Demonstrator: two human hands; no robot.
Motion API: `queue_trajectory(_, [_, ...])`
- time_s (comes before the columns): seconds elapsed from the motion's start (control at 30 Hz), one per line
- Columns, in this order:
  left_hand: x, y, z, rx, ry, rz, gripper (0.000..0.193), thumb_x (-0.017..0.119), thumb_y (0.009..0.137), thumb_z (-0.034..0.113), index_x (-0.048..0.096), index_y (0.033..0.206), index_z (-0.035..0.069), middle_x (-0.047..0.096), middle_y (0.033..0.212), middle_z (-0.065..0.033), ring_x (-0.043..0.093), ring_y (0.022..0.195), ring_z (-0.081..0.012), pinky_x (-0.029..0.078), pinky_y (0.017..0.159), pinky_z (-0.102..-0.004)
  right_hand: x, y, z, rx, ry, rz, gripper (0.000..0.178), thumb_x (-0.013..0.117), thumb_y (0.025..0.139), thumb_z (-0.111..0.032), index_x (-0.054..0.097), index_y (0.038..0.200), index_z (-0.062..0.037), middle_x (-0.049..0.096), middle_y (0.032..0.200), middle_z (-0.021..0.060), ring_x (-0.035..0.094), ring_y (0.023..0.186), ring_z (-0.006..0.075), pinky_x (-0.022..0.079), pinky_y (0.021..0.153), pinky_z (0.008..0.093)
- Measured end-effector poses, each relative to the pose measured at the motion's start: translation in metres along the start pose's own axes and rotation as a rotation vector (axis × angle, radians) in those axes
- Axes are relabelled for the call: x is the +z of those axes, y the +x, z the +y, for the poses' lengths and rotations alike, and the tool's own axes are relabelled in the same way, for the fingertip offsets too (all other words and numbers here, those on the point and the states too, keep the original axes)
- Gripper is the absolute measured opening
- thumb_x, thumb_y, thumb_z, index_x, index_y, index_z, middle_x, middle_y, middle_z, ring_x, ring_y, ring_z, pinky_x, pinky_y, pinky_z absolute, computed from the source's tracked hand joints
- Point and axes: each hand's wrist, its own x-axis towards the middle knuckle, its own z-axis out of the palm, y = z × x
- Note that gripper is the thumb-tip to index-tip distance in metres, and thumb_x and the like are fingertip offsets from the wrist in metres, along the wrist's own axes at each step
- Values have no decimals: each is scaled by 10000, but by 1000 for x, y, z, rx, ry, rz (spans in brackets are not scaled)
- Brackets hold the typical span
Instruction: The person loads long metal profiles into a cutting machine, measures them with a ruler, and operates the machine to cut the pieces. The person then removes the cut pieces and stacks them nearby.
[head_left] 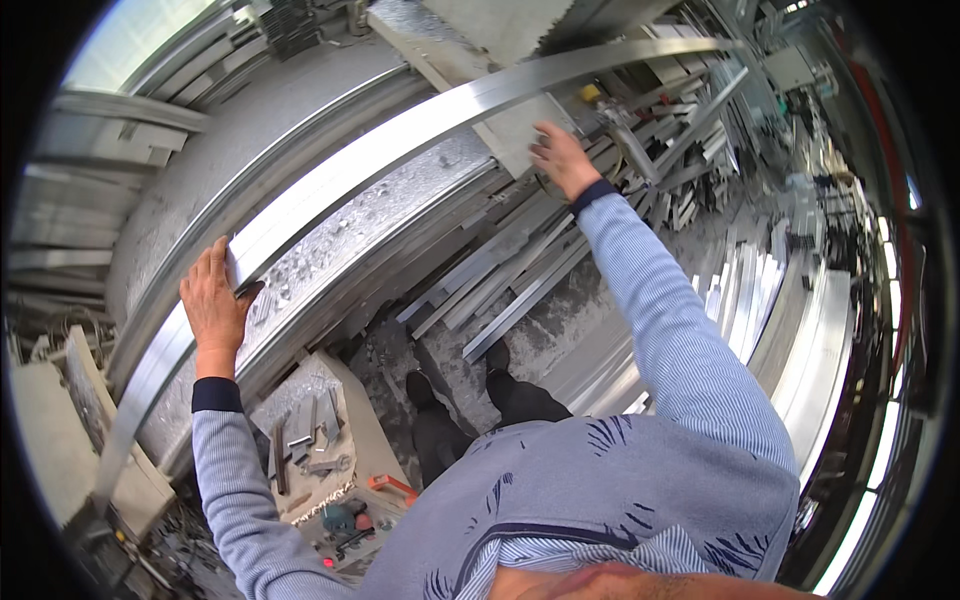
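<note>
A long, shiny aluminium profile (350, 160) runs across the machine bed from lower left to upper right. My left hand (213, 300) grips it left of the middle, fingers over its far side and the thumb at its near edge. Off to the right, my right hand (562, 160) is open and holds nothing, its fingers partly apart. It is beside a pale flat plate (515, 140) that lies under the profile, apart from the profile itself. Whether the fingertips touch the plate I cannot tell.
Metal chips cover the machine bed (370, 215). Offcuts lie on a pale stand (345, 440) at lower left, near a green power tool (340, 518) and an orange-handled tool (392, 487). Aluminium bars (530, 310) lie on the floor by my feet; more scrap (690, 150) is heaped at right.
</note>
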Motion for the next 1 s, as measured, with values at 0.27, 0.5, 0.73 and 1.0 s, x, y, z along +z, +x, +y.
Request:
queue_trajectory(0.27, [4,23,13,-45,-8,-104,882,966,690,323,551,1446,141,669,1222,-86,616,1144,-338,471,970,-456,98,65,-34,80,213,-79,370,682,1007,-340,624,1267,-83,710,1136,102,714,1025,300,594,882,512])
queue_trajectory(0.5, [11,39,8,-80,7,-119,854,961,683,296,554,1417,138,659,1227,-94,602,1179,-357,460,990,-478,109,90,-39,26,128,-86,400,714,1020,-380,619,1290,-101,699,1158,76,688,977,250,598,813,486])
queue_trajectory(0.73, [17,39,-1,-7,67,-53,833,970,661,314,579,1361,90,653,1224,-114,611,1146,-377,483,962,-493,102,89,-29,-13,12,-47,715,802,929,-480,364,1324,-78,611,1112,91,596,847,212,527,715,429])
queue_trajectory(1.0, [14,23,-10,-101,-187,-65,818,966,694,245,620,1421,101,643,1367,-156,570,1326,-369,448,1123,-479,67,86,-4,256,185,-430,416,591,1072,-495,682,1293,-154,713,1152,27,651,1181,231,472,1091,440])
